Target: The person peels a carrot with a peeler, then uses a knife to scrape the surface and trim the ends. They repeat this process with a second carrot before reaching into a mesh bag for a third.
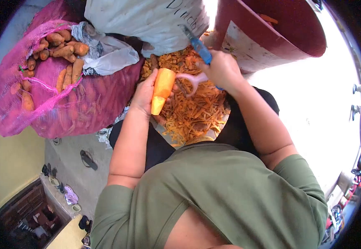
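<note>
My left hand (143, 94) is closed round a thick peeled carrot (162, 85), bright orange with a paler, narrower lower end. Just to the right, my right hand (223, 71) is closed on a long blue tool (200, 49) with a greyish tip, perhaps a knife. A pink Y-shaped peeler (194, 81) also sticks out from this hand toward the carrot; its blade is too blurred to make out. Below both hands lies a heap of orange peelings (195, 112), between my knees. One unpeeled carrot (154, 62) shows at the heap's upper left.
On the left, a pink mesh sack (101, 101) holds unpeeled carrots (65, 50). A white sack (147, 23) with writing stands ahead. At upper right is a deep red tub (267, 37) with a carrot (268, 18) inside. Sandals (88, 159) lie on the floor at left.
</note>
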Demonstrator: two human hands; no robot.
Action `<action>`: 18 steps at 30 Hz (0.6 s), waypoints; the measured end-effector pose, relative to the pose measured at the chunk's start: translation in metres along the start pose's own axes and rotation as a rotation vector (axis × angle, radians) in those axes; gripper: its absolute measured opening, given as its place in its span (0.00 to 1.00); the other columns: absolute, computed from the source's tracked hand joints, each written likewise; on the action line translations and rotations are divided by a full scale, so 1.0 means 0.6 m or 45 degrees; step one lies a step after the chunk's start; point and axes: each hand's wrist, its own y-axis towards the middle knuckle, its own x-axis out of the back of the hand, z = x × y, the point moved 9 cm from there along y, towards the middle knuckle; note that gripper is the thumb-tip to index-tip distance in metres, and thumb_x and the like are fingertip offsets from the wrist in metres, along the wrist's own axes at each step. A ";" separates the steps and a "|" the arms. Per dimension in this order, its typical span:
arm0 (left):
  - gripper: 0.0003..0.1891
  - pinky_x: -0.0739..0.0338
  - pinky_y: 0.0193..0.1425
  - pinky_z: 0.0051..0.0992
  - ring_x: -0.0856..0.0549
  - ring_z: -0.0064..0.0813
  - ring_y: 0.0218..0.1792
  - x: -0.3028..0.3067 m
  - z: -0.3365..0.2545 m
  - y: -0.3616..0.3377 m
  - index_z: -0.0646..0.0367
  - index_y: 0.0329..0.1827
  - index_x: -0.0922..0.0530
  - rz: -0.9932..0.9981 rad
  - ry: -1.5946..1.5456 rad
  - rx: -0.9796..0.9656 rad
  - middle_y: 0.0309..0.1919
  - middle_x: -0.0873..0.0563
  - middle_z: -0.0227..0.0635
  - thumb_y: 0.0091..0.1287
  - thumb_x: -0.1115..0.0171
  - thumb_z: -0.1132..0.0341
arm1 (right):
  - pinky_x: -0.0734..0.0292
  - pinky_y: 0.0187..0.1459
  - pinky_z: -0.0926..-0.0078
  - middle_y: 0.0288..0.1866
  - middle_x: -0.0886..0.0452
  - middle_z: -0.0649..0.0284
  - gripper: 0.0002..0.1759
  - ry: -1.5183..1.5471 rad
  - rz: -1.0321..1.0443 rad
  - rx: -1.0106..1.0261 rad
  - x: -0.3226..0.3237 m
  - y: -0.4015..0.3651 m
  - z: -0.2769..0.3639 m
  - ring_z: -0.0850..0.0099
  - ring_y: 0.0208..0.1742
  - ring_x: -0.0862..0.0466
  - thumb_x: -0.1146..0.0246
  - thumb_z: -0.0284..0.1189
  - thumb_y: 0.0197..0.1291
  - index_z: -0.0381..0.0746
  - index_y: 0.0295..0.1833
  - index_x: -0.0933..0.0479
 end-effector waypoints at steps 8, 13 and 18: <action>0.19 0.28 0.45 0.26 0.21 0.32 0.42 -0.277 -0.258 0.006 0.60 0.51 0.31 0.314 0.257 -0.888 0.42 0.21 0.42 0.66 0.57 0.56 | 0.24 0.38 0.66 0.35 0.21 0.53 0.15 -0.263 0.666 -0.074 -0.159 0.005 -0.047 0.61 0.37 0.19 0.41 0.35 0.48 0.35 0.37 0.23; 0.19 0.26 0.43 0.26 0.22 0.30 0.43 -0.378 -0.293 -0.050 0.60 0.54 0.36 0.668 0.652 -1.061 0.43 0.24 0.42 0.65 0.51 0.60 | 0.24 0.36 0.66 0.35 0.20 0.55 0.14 -0.318 0.587 0.084 -0.151 0.024 -0.008 0.62 0.37 0.19 0.42 0.32 0.48 0.35 0.37 0.23; 0.18 0.30 0.41 0.19 0.21 0.20 0.41 -0.165 -0.208 0.020 0.58 0.53 0.30 0.152 1.254 -0.515 0.42 0.21 0.32 0.64 0.49 0.58 | 0.24 0.36 0.65 0.33 0.21 0.54 0.13 -0.318 0.603 0.171 -0.148 0.037 0.024 0.61 0.36 0.20 0.41 0.33 0.47 0.36 0.35 0.23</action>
